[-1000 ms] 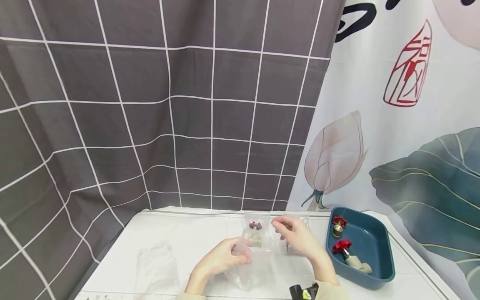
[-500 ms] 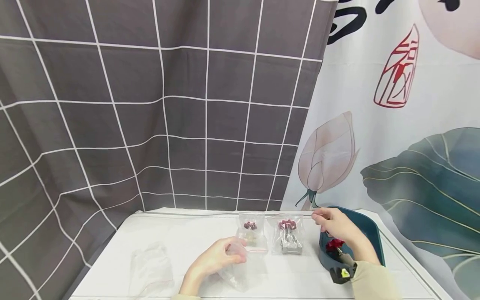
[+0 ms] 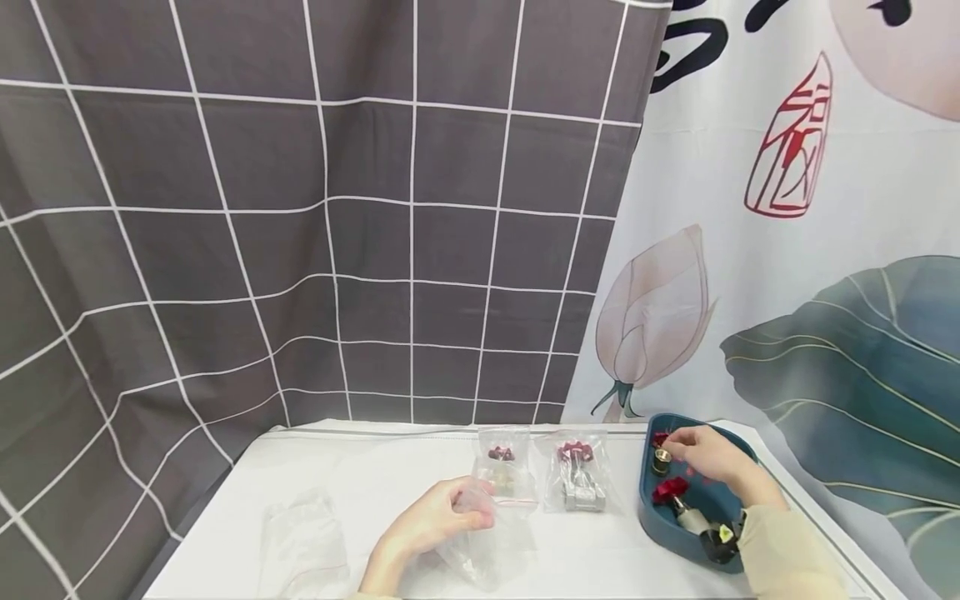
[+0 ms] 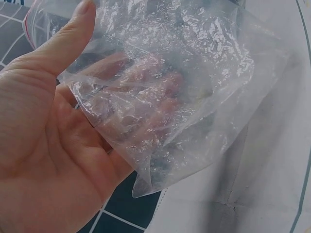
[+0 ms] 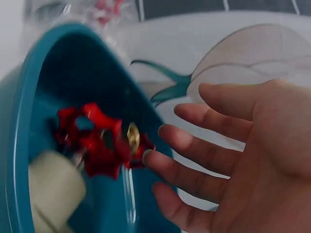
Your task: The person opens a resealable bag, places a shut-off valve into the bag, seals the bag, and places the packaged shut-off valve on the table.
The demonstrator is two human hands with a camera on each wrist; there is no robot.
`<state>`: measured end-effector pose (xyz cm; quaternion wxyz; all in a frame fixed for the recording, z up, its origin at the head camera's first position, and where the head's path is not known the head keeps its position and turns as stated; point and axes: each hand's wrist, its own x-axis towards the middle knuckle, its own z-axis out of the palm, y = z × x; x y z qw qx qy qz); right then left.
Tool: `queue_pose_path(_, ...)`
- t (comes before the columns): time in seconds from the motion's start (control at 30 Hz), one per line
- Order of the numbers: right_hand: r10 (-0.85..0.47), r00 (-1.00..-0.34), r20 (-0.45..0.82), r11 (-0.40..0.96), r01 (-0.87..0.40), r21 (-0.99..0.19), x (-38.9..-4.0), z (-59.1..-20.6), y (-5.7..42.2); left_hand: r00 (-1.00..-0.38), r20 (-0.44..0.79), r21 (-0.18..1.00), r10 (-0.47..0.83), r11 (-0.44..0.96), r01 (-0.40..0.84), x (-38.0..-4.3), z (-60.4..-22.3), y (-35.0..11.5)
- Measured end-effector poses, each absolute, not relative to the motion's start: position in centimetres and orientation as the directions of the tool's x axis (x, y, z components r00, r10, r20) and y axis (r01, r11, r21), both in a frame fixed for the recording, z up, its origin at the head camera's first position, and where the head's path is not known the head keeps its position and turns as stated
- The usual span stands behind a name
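My left hand (image 3: 427, 523) pinches a clear zip bag (image 4: 204, 102) between thumb and fingers; the fingers show through the plastic in the left wrist view. Over the blue tray (image 3: 651, 523) on the right is my right hand (image 3: 712, 457). Its fingers are spread and slightly bent in the right wrist view, with nothing held. Close by its fingertips in the head view lies a brass valve (image 3: 661, 462) with a red handwheel, partly hidden by the hand. A second valve (image 3: 692, 520), pale-bodied with a red handwheel, lies nearer the tray's front.
Two bagged valves lie at the back of the white table: a small valve (image 3: 501, 473) with a dark red handwheel and a larger grey valve (image 3: 582, 496). A flat clear bag (image 3: 303, 542) rests on the left. Behind hangs a grey grid curtain (image 3: 375, 250).
My right hand has moved right, from beside the bagged valves to over the blue tray, uncovering the larger bagged valve. The left hand keeps the zip bag in nearly the same place.
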<state>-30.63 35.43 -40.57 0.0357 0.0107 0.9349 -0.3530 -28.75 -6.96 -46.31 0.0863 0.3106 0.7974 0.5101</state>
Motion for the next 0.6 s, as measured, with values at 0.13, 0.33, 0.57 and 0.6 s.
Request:
queue_pose_path(0.13, 0.031, -0.99, -0.137, 0.712, 0.118, -0.693, -30.0, -41.0, 36.4, -0.795, 0.173, 0.868, 0.582, 0.291, 0.402, -28.7, -46.5, -7.0)
queue_pose_path(0.33, 0.097, -0.969, -0.227, 0.661, 0.233, -0.713, -28.7, -41.3, 37.4, -0.788, 0.198, 0.859, 0.583, 0.283, 0.426, -29.0, -46.5, -7.1)
queue_pose_path(0.57, 0.145, -0.931, -0.336, 0.694, 0.338, -0.636, -27.7, -41.0, 37.0, -0.783, 0.193, 0.861, 0.591, 0.281, 0.425, -28.1, -45.3, -7.0)
queue_pose_path(0.6, 0.146, -0.926, -0.348, 0.714, 0.342, -0.61, -27.7, -41.0, 36.9, -0.781, 0.193, 0.862, 0.594, 0.277, 0.424, -27.8, -44.9, -7.0)
